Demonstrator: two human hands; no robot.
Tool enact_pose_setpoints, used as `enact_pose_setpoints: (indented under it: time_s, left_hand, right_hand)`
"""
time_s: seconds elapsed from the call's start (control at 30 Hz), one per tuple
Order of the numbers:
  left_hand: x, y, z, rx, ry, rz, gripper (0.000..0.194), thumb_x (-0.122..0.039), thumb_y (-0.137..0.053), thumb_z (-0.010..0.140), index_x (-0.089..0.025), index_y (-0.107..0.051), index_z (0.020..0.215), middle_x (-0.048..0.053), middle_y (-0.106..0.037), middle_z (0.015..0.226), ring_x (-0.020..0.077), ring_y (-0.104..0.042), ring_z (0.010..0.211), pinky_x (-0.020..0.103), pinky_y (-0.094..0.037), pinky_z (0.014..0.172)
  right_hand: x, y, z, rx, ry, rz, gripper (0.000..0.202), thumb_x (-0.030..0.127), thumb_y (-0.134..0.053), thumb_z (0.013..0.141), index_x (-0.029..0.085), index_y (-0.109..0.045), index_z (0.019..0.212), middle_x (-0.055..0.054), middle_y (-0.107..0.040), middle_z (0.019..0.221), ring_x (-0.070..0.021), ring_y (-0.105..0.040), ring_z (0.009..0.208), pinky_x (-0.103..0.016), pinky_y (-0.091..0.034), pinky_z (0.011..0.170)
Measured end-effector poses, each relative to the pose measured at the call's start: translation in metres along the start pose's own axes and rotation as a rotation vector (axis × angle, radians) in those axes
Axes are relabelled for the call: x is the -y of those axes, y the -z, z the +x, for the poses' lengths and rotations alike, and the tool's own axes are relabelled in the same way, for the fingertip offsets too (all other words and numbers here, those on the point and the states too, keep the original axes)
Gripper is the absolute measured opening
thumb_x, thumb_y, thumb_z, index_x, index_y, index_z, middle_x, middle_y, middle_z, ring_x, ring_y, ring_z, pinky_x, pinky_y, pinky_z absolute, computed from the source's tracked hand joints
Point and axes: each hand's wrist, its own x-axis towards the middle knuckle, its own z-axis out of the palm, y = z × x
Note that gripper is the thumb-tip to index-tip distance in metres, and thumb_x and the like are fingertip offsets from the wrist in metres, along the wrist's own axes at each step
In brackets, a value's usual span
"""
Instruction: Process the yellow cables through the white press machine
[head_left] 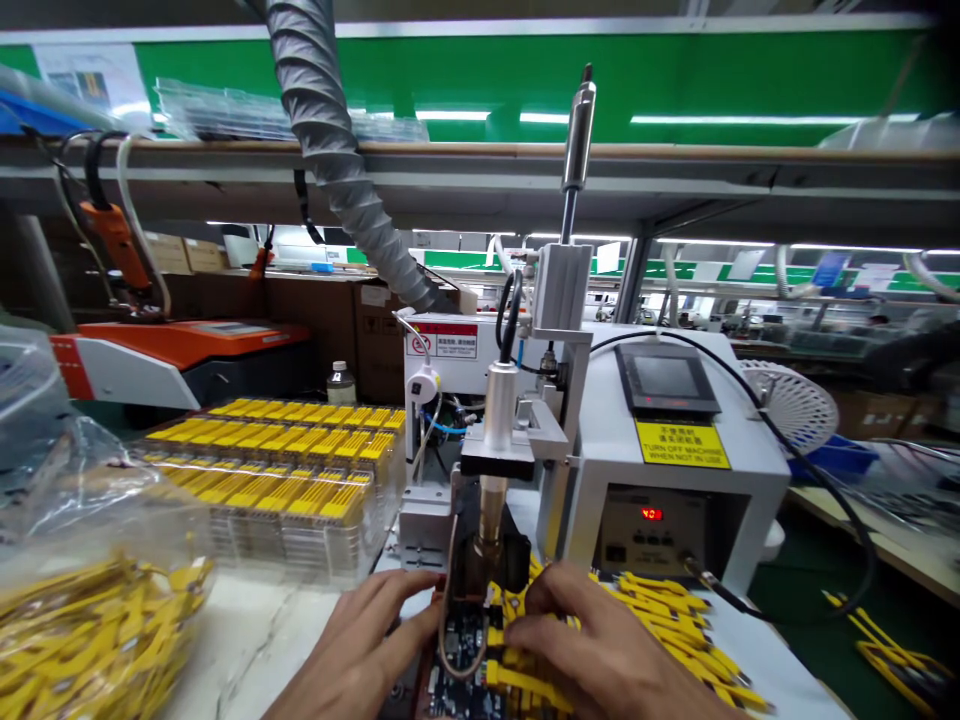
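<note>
My left hand [360, 645] rests at the left edge of a dark circuit board fixture [465, 660] under the machine's vertical metal press head [491, 500], fingertips touching the fixture. My right hand [600, 650] lies on the fixture's right side, fingers pinching a small yellow cable part [517, 610] among a heap of yellow parts [667, 620]. The board sits directly below the brass tip of the head.
A white machine [675, 440] with a dark screen and yellow warning label stands behind. Clear trays of yellow parts [285, 460] are stacked at the left, a plastic bag of yellow parts [82, 620] nearer. A grey duct hose [337, 150] hangs above.
</note>
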Motion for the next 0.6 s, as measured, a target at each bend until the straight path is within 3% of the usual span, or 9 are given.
enact_pose_setpoints:
  time_s: [0.1,0.2,0.4,0.43,0.5,0.6]
  left_hand:
    - [0.011,-0.009,-0.002,-0.086,-0.124,0.018,0.061,-0.064,-0.060,0.083,-0.038,-0.048,0.137,-0.004,-0.064,0.124,0.0131,-0.061,0.109,0.019,-0.058,0.085]
    - [0.022,-0.017,-0.005,-0.123,-0.292,0.091,0.056,-0.063,-0.063,0.081,-0.031,-0.059,0.127,-0.003,-0.069,0.117,0.0181,-0.062,0.105,0.025,-0.058,0.079]
    - [0.016,-0.005,0.006,-0.090,-0.411,0.295,0.048,-0.062,-0.060,0.083,-0.025,-0.066,0.112,-0.005,-0.072,0.113,0.0185,-0.067,0.094,0.028,-0.057,0.068]
    - [0.015,-0.004,0.008,-0.051,-0.379,0.316,0.047,-0.061,-0.059,0.084,-0.024,-0.065,0.114,-0.006,-0.072,0.114,0.0180,-0.068,0.096,0.028,-0.059,0.071]
    - [0.014,-0.004,0.009,-0.133,-0.395,0.269,0.047,-0.062,-0.056,0.085,-0.023,-0.065,0.110,-0.006,-0.074,0.107,0.0168,-0.069,0.090,0.027,-0.059,0.067]
    - [0.019,-0.004,0.006,-0.129,-0.390,0.189,0.058,-0.062,-0.059,0.083,-0.022,-0.058,0.125,-0.003,-0.073,0.112,0.0179,-0.069,0.095,0.026,-0.061,0.071]
  right_hand:
    - [0.000,-0.003,0.001,-0.074,0.010,0.048,0.023,0.016,-0.048,0.096,0.018,-0.066,0.109,-0.008,-0.058,0.089,-0.0131,-0.058,0.076,-0.020,-0.044,0.065]
    - [0.002,-0.004,0.001,-0.046,-0.067,0.158,0.021,0.014,-0.050,0.094,0.015,-0.069,0.105,-0.007,-0.065,0.089,-0.0128,-0.062,0.078,-0.021,-0.047,0.069]
    - [0.007,-0.012,-0.001,0.002,-0.440,0.349,0.023,0.020,-0.055,0.087,0.019,-0.075,0.100,-0.008,-0.071,0.092,-0.0184,-0.066,0.083,-0.030,-0.051,0.073]
    - [0.008,-0.016,-0.001,-0.009,-0.508,0.409,0.023,0.023,-0.056,0.088,0.019,-0.075,0.100,-0.009,-0.070,0.093,-0.0186,-0.067,0.082,-0.030,-0.052,0.072]
    - [0.009,-0.021,-0.001,-0.024,-0.645,0.586,0.024,0.031,-0.060,0.088,0.016,-0.074,0.100,-0.011,-0.070,0.092,-0.0173,-0.067,0.074,-0.026,-0.053,0.064]
    - [0.009,-0.023,-0.001,0.012,-0.776,0.886,0.031,0.038,-0.062,0.090,0.012,-0.070,0.106,-0.011,-0.069,0.086,-0.0142,-0.067,0.065,-0.020,-0.053,0.060]
